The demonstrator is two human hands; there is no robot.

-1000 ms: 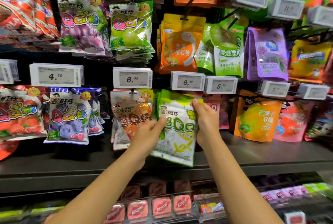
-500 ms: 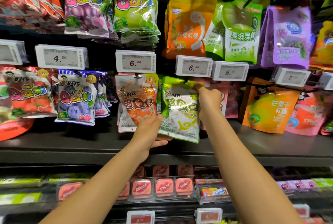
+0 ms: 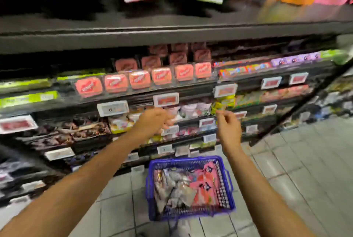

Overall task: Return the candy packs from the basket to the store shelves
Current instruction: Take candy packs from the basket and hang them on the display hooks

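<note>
Pretty blurry shot. Both hands are out mid-frame holding nothing: left hand (image 3: 155, 120) and right hand (image 3: 227, 125) with fingers loosely curled. The blue basket (image 3: 227, 206) sits on the floor (image 3: 298, 170) at bottom center, candy packs (image 3: 188, 187) piled inside.

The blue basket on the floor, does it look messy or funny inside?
A bit messy. The blue basket sits on the tiled floor with candy packs heaped in it at all angles, overlapping. Nothing has spilled over its rim. Both hands hold nothing.
</note>
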